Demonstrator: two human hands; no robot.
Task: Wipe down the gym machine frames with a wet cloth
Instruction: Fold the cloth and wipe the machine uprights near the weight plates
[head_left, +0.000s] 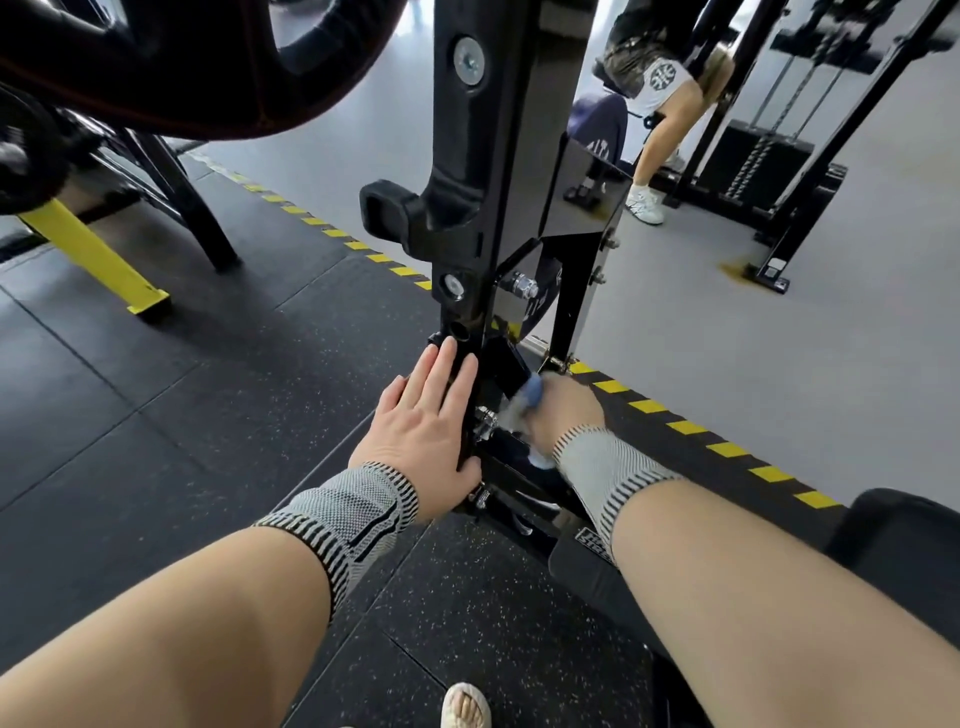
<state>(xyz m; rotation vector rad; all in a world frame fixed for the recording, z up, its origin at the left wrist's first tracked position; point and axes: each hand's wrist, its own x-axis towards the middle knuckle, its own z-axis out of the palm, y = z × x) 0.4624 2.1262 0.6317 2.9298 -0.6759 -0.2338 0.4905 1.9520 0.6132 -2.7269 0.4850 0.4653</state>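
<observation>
A black gym machine frame (498, 156) rises from the rubber floor in the middle of the view, with bolts near its base. My left hand (423, 415) lies flat with straight fingers against the left side of the frame's lower post. My right hand (563, 410) grips a blue and white cloth (532, 392) and holds it against the right side of the frame's base, beside a bolt. Part of the cloth shows below my wrist; my right fingers are hidden behind it.
A yellow leg (93, 254) and a padded black seat (171, 62) of another machine stand at left. A yellow-black hazard strip (691, 426) crosses the floor. A person (660, 104) stands at a cable machine (810, 130) at back right. My foot (465, 704) shows at the bottom.
</observation>
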